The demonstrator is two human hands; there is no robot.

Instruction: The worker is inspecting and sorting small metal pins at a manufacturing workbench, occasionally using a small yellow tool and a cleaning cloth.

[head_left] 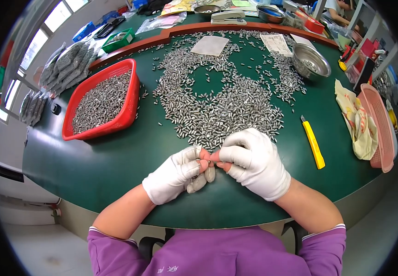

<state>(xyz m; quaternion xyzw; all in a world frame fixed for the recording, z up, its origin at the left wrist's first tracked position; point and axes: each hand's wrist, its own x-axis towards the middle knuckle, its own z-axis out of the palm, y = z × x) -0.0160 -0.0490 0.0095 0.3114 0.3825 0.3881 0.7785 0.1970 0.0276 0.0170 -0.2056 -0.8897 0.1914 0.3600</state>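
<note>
My left hand (176, 174) and my right hand (253, 162), in white gloves with bare fingertips, meet at the near edge of a spread of small silvery bullet-shaped metal parts (217, 118). The left fingers are closed in a pinch, with a tiny bit of metal showing at their tips, apparently one of these parts. Right thumb and index finger are bent together against the left fingertips. Whatever they grip is hidden. Below the pinch, the left hand's other gloved fingers curl under.
A red plastic basket (133, 99) of the same parts stands left. On the right lie a yellow utility knife (315, 146), a metal bowl (324, 69), a crumpled cloth bag (363, 138) and a pink basket (377, 108). Filled plastic bags (68, 66) are stacked far left. A wooden rim (190, 28) crosses the back.
</note>
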